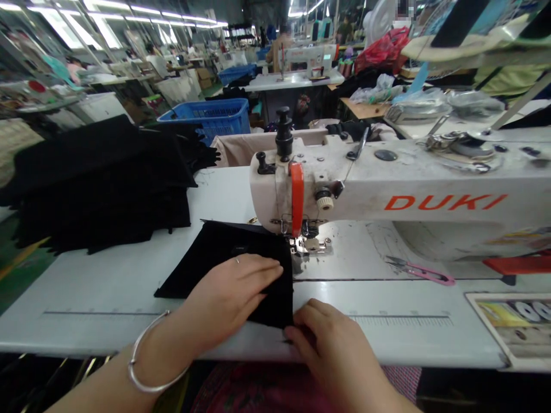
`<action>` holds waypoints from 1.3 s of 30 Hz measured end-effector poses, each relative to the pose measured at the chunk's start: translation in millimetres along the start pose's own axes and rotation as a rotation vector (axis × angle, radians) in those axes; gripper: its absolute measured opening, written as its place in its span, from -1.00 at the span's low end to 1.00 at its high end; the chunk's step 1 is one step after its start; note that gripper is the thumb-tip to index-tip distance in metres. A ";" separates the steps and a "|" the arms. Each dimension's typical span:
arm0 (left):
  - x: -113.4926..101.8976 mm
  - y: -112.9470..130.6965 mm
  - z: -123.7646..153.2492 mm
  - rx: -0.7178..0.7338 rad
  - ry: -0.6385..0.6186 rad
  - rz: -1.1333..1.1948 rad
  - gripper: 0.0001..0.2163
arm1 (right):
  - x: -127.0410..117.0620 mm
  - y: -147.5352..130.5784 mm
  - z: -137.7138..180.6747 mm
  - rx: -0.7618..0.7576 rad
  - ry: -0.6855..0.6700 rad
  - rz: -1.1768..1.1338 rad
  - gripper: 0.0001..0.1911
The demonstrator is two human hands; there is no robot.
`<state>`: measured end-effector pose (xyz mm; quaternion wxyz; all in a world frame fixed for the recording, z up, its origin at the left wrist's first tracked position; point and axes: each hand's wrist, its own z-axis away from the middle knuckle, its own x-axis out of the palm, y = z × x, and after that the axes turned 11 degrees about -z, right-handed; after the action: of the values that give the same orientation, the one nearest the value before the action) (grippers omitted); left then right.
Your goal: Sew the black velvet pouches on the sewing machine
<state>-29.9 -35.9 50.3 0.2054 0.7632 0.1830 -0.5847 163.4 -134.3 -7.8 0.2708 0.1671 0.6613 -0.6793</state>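
Note:
A black fabric piece [193,258] lies on the white sewing table, its right edge running up to the presser foot [307,245] of the sewing machine [370,189]. My left hand [235,292] rests flat on top of the cloth, fingers stretched toward the needle area. At the near right corner of the fabric, my right hand [325,338] pinches the edge between thumb and fingers. A silver bangle [136,367] circles my left wrist. The fabric's far edge partly disappears beneath the machine head.
A tall stack of black fabric pieces [94,183] covers the table's left side. Pink-handled thread snips [424,272] lie right of the needle. Behind the table stands a blue plastic basket [215,117]. Further back are more sewing machines and people at work.

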 end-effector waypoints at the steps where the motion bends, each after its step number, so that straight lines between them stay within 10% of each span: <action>1: 3.9 7.3 2.1 0.038 -0.020 -0.043 -0.63 | -2.9 2.4 0.9 -0.026 -0.008 0.054 -0.85; 12: 49.3 30.9 56.0 -0.207 0.036 -0.246 -0.20 | -13.0 29.0 -1.6 -0.599 -0.047 0.159 -0.78; 16: 54.7 25.7 43.7 -0.196 0.099 -0.312 -0.44 | -8.0 25.0 -5.8 -0.555 0.071 -0.044 -0.85; 23: -20.0 -34.5 63.1 -0.212 0.319 -0.629 -0.56 | -5.5 23.6 -3.4 -0.520 0.021 -0.103 -0.85; 26: -37.9 -23.4 71.5 -0.250 0.382 -0.588 -0.66 | 1.3 28.1 -1.9 -0.599 0.039 0.022 -0.88; 31: 16.1 32.6 59.8 0.038 0.067 -0.134 -0.71 | 0.3 29.5 5.6 -0.582 0.075 -0.005 -0.94; 39: 48.3 31.3 42.9 0.023 0.056 0.015 -0.79 | -6.9 32.7 14.3 -0.554 0.091 -0.004 -0.91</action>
<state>-36.7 -83.2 -3.2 0.1960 0.7828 0.1761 -0.5637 190.0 -146.7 -29.2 0.2747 0.1157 0.8337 -0.4649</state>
